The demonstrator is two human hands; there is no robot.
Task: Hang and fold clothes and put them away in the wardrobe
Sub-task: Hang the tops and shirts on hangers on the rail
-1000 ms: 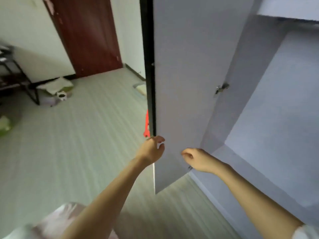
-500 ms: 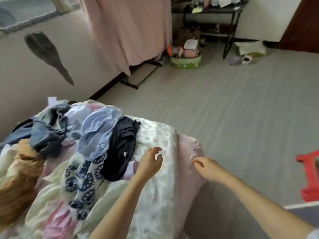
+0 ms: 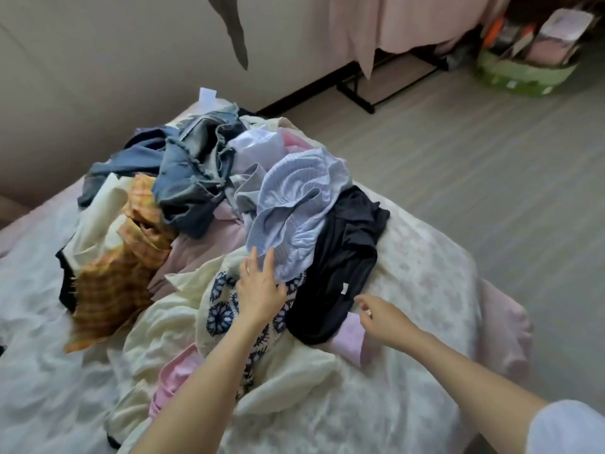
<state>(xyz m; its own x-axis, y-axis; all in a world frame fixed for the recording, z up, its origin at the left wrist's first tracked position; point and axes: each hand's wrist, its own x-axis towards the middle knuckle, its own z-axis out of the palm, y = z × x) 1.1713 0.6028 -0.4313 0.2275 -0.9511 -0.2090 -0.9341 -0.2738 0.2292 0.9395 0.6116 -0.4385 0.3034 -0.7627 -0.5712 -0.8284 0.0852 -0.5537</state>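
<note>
A heap of loose clothes lies on the bed [image 3: 422, 267]. In it I see a light blue striped shirt [image 3: 294, 204], a black garment [image 3: 340, 267], denim jeans [image 3: 193, 172], an orange checked piece [image 3: 121, 273], a cream item with navy flower print [image 3: 222, 306] and pink pieces [image 3: 350, 335]. My left hand [image 3: 260, 286] reaches over the flower print, fingers straight, its tips touching the lower edge of the striped shirt. My right hand [image 3: 379, 314] hovers with relaxed fingers beside the black garment, holding nothing. The wardrobe is out of view.
The bed has a pale floral cover and stands against a beige wall. Grey floor [image 3: 491, 165] spreads to the right. A pink curtain [image 3: 409, 21], a black metal rack foot [image 3: 366, 96] and a green basket of items [image 3: 523, 77] sit at the far right.
My view swung from the wardrobe door to the bed. Both hands moved forward over the clothes pile, the left now touching the striped shirt.
</note>
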